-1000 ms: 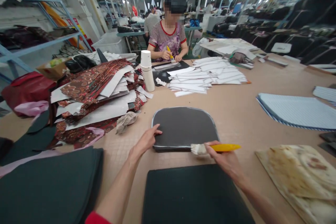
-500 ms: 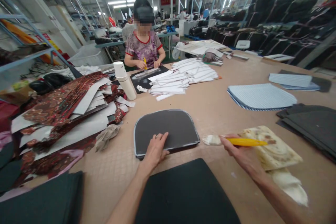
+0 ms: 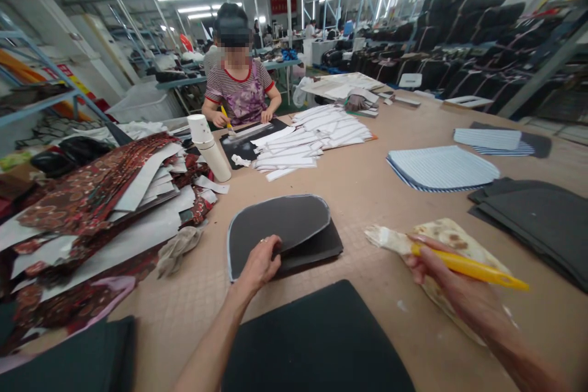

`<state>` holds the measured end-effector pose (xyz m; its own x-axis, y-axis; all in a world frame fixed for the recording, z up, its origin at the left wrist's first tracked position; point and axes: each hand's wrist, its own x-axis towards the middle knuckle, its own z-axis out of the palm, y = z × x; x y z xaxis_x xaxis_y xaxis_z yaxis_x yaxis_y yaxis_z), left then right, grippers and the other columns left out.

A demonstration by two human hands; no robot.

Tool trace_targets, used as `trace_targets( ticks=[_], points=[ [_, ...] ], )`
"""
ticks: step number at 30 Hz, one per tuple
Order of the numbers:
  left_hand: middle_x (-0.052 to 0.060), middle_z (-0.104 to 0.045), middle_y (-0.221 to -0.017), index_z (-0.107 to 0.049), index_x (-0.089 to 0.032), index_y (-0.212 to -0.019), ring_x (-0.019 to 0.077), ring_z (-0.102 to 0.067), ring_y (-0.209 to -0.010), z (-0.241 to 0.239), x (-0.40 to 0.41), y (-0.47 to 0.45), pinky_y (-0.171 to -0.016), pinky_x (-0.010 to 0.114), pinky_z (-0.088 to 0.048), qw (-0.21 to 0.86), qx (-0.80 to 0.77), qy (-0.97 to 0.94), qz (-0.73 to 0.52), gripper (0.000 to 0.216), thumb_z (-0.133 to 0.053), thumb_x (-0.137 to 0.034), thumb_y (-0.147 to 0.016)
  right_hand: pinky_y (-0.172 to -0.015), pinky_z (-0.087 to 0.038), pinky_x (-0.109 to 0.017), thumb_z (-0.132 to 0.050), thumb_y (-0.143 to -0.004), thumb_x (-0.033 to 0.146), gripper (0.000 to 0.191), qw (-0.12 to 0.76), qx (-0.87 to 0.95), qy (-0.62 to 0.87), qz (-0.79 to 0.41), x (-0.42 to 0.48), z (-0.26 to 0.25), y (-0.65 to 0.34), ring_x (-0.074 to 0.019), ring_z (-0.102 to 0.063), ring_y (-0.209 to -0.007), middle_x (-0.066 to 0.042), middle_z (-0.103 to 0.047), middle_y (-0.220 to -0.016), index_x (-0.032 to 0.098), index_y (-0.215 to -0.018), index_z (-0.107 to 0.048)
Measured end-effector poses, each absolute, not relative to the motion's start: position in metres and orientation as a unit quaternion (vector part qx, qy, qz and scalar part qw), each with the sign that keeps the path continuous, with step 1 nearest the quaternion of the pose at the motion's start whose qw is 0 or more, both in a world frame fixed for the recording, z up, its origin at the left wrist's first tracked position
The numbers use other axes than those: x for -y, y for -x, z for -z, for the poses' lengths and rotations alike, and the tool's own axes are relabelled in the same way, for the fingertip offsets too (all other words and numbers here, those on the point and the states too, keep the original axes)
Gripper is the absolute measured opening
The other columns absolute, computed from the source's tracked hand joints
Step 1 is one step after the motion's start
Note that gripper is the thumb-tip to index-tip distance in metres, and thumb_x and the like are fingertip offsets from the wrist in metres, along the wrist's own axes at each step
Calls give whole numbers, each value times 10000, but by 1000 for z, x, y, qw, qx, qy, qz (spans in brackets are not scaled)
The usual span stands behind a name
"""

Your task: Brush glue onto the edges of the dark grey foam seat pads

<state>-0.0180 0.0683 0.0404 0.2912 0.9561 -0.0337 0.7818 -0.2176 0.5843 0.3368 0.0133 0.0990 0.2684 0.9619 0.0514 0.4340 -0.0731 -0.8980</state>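
My left hand [image 3: 261, 262] pinches the near edge of a dark grey rounded panel [image 3: 275, 226] with a pale glued rim and lifts it off the black panel [image 3: 321, 245] beneath. My right hand [image 3: 441, 272] grips a yellow-handled glue brush [image 3: 463, 266]. The brush's whitish bristles [image 3: 386, 237] hang over the left end of a glue-stained board [image 3: 452, 239] on the brown table. A large black panel [image 3: 321, 343] lies close to me between my arms.
Across the table a person in a striped shirt [image 3: 239, 89] brushes a black piece beside white strips [image 3: 312, 138]. A white cup stack [image 3: 207, 147] stands by heaped patterned fabric [image 3: 92, 190]. Striped panels [image 3: 441, 166] and dark panels [image 3: 537, 220] lie right.
My left hand went from lying flat on the grey panel to pinching and lifting its edge. My right hand carried the brush rightward onto the glue-stained board. The view swung right.
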Motion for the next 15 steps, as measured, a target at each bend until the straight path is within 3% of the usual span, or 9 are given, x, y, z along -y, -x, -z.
trace_targets(
  ticks=[3,5,7,10,13,15],
  points=[
    [8,-553,-788,-499,-206,-793,156,-550,-717,-50,-73,18,-694,293,-462,218,-601,-735,-227,161,-443,-98,-687,-652,-550,-328,-485,-837,548,497,417,558,608,-381,-14,-103,-335,-161,-623,-514,-51,-688,-732,186,-1169,-556],
    [27,-558,-860,-462,-213,-750,166,-558,-783,-69,-78,23,-748,318,-468,183,-615,-717,-272,123,-434,-112,-687,-724,-552,-361,-494,-840,535,427,439,577,579,-373,-23,-102,-329,-182,-663,-619,-69,-701,-837,211,-1105,-579],
    [50,-560,-994,-443,-221,-751,189,-551,-939,-99,-79,31,-873,364,-441,144,-622,-704,-312,104,-437,-132,-696,-850,-518,-418,-552,-810,527,384,457,618,556,-317,-38,-100,-320,-228,-676,-842,-97,-682,-1025,222,-1039,-600],
    [66,-549,-1106,-452,-222,-759,212,-501,-1104,-159,-65,41,-989,393,-371,88,-607,-710,-347,71,-456,-170,-712,-1008,-393,-491,-659,-738,498,473,454,707,510,-184,-63,-108,-299,-286,-534,-1161,-136,-554,-1278,216,-1108,-577],
    [65,-563,-1119,-495,-210,-740,214,-532,-1074,-219,-30,38,-977,390,-392,32,-573,-742,-347,36,-475,-199,-713,-1061,-319,-502,-699,-711,481,621,467,750,457,-100,-74,-132,-279,-292,-411,-1278,-159,-462,-1367,199,-1230,-504],
    [49,-578,-1109,-512,-208,-713,202,-550,-1045,-249,-1,31,-973,374,-403,8,-555,-756,-346,28,-487,-220,-708,-1053,-335,-479,-707,-709,473,649,484,750,442,-91,-69,-152,-272,-285,-419,-1271,-156,-476,-1352,197,-1252,-484]
  ],
)
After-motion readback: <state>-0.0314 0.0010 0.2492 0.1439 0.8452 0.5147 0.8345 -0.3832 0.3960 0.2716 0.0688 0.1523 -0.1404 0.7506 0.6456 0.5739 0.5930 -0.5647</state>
